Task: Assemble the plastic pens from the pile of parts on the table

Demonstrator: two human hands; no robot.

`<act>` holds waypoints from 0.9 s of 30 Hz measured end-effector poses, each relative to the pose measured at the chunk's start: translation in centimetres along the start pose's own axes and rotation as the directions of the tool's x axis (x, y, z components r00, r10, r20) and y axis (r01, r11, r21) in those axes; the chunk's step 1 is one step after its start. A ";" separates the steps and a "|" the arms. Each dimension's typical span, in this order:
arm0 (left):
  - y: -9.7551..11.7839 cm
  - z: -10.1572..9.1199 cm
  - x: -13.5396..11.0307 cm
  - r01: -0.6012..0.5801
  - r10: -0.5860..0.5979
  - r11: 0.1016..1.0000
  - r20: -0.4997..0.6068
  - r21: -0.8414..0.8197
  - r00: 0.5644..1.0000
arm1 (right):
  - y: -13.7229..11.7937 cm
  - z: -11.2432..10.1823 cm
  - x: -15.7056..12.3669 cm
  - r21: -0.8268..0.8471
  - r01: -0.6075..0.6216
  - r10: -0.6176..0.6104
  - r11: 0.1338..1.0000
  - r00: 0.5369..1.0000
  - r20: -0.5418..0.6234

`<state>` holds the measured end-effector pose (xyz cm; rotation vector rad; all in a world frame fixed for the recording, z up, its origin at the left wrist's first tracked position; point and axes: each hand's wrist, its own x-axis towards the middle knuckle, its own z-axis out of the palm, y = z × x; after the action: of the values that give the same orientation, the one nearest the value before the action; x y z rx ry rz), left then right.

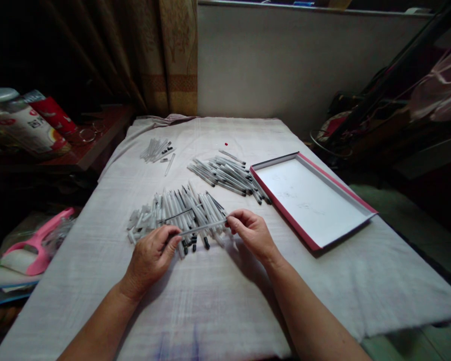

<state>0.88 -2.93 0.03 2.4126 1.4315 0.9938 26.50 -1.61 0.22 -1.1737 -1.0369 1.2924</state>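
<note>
Both my hands hold one clear pen (203, 228) level above a pile of pens (180, 213) in the middle of the cloth-covered table (218, 301). My left hand (152, 255) pinches the pen's left end with curled fingers. My right hand (250, 231) pinches its right end between thumb and fingertips. A second pile of pens (225, 174) with dark tips lies further back, beside a shallow red-edged white box lid (308, 198). A small third bunch of pens (157, 149) lies at the far left.
A tiny red speck (226, 144) lies on the cloth at the back. A pink tool (37, 245) sits on a low surface left of the table. Packets and a jar (18, 123) stand on a wooden shelf at far left. Curtains hang behind; clutter fills the right.
</note>
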 end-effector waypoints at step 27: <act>0.4 -0.4 0.3 -0.061 0.056 0.997 0.094 0.043 0.994 | 0.2 -1.3 -0.2 -0.242 0.280 -0.278 0.929 0.960 0.044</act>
<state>1.01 -2.99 0.66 2.5114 1.3751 0.8572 27.77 -1.85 -0.15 -1.1530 -1.3480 0.9655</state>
